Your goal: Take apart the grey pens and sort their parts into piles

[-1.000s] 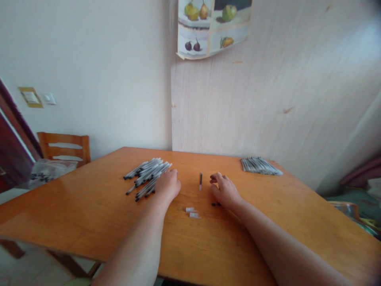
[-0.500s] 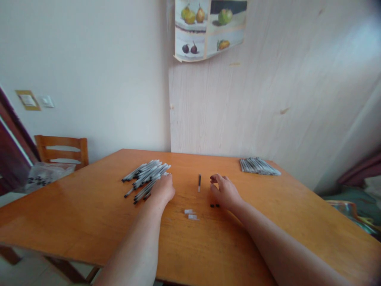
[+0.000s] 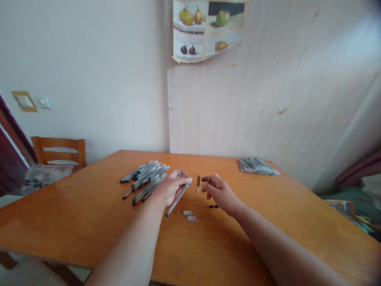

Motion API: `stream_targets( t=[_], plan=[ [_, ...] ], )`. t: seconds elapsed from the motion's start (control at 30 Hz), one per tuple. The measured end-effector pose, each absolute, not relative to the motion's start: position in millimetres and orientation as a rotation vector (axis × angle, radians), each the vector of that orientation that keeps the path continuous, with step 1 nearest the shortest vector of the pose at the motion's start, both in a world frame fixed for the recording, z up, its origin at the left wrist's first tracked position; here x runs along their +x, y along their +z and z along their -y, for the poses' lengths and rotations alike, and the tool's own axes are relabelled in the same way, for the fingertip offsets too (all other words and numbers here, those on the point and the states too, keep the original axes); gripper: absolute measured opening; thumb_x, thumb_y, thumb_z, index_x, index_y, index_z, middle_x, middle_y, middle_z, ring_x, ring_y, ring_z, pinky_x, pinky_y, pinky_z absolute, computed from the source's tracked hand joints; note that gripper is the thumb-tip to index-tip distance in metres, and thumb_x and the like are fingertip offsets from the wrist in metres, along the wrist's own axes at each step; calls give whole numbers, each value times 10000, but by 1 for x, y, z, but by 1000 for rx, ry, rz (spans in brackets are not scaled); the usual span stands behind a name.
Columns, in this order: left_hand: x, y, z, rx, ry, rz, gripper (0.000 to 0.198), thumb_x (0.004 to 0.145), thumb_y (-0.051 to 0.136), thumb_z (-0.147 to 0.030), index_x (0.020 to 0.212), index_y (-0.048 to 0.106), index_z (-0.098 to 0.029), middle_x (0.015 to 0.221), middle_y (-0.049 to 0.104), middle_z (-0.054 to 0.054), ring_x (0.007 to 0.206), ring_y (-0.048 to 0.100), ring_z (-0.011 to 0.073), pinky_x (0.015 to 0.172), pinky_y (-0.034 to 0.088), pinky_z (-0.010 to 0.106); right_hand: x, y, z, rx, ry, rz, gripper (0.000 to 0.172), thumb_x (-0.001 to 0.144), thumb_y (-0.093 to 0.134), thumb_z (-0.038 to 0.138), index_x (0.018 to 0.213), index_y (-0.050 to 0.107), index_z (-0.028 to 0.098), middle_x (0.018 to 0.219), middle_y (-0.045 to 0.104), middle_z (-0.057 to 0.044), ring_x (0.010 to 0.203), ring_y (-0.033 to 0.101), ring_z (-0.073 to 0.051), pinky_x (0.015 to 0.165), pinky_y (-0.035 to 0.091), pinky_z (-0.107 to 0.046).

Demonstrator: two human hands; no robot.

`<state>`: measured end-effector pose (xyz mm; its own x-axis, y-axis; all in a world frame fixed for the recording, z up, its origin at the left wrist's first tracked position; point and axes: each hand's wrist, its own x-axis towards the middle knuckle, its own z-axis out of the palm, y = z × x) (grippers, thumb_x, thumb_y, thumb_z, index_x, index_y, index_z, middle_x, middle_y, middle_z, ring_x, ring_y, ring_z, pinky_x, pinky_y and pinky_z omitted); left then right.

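My left hand (image 3: 175, 186) is closed on a pen (image 3: 179, 197) with a clear barrel, held aslant above the table with its dark end low and to the left. To its right, my right hand (image 3: 216, 190) hovers with fingers apart and slightly curled, holding nothing I can see. Between the two hands a short dark tube with a pale end (image 3: 198, 184) lies on the table. Two clear pen caps (image 3: 190, 218) rest nearer to me. Small black pieces (image 3: 213, 206) lie just below my right hand. Left of my left hand is a loose pile of pens (image 3: 145, 176).
A neat row of pens (image 3: 258, 166) lies at the back right of the wooden table (image 3: 74, 222). A wooden chair (image 3: 59, 151) with a clear plastic bag (image 3: 44, 176) stands at the left. The wall with a fruit picture (image 3: 208, 31) borders the table's far edge.
My left hand has come away from the pile to the right with a pen in it. My right hand has shifted slightly left, toward the short tube.
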<state>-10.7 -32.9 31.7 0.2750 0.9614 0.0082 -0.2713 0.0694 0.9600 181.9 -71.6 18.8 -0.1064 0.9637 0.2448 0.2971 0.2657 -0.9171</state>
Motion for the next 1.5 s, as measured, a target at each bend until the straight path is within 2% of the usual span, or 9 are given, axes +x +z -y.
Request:
stream_targets(
  t=[0.1,0.3,0.4,0.47,0.53,0.73,1.03,1.27,1.5],
  plan=[
    [-2,32,41,1075,1017,-715,409,701,702,-101,1043,487,-168,894,664,53,774,647,126,740,487,249,177,27,80,-1089,1084,1554,286,847,545,428,996,578,187,718,595,6,476,464,-77,440,323,-215],
    [9,32,51,1097,959,-681,385,722,710,-121,1037,493,-166,914,654,50,808,655,133,785,489,270,179,27,80,-1022,1194,1515,277,799,621,445,800,556,175,642,539,33,456,392,-51,421,238,-202],
    [8,32,51,1217,853,-725,290,792,676,-304,986,528,-147,933,654,75,732,648,131,667,476,254,182,26,76,-1033,1167,1433,278,789,631,442,793,546,177,614,535,39,444,378,-52,422,230,-208],
    [7,32,51,1339,769,-768,330,817,629,-420,970,551,-138,939,654,87,654,621,117,564,428,232,185,25,73,-1025,1155,1364,280,783,637,442,801,545,178,605,535,40,436,374,-53,421,229,-213],
    [7,31,51,1458,738,-825,359,804,627,-453,964,566,-137,916,657,79,605,586,97,515,376,213,187,24,71,-1005,1151,1305,285,773,648,441,797,543,178,620,547,32,442,386,-54,424,239,-216],
    [12,32,54,1627,741,-928,318,789,619,-432,912,585,-140,819,648,46,556,522,83,496,327,209,189,22,70,-996,1163,1324,335,803,610,496,751,539,173,661,593,-5,444,410,-59,421,257,-223],
    [17,41,61,1745,833,-900,264,824,565,-419,839,584,-156,730,607,11,545,450,88,533,344,221,190,35,73,-971,1180,1265,337,777,645,489,728,522,180,588,510,33,417,319,-48,404,185,-229],
    [18,49,65,1820,844,-914,255,840,542,-401,743,568,-167,671,568,0,564,427,98,543,318,220,194,40,73,-925,1213,1261,339,760,664,492,747,541,176,581,490,31,435,306,-54,416,162,-232],
    [18,52,70,1723,794,-891,287,834,543,-449,773,543,-169,670,547,-8,534,405,82,501,283,209,195,45,75,-895,1242,1278,322,768,655,482,761,563,174,568,476,33,433,271,-56,417,144,-237]
  ],
)
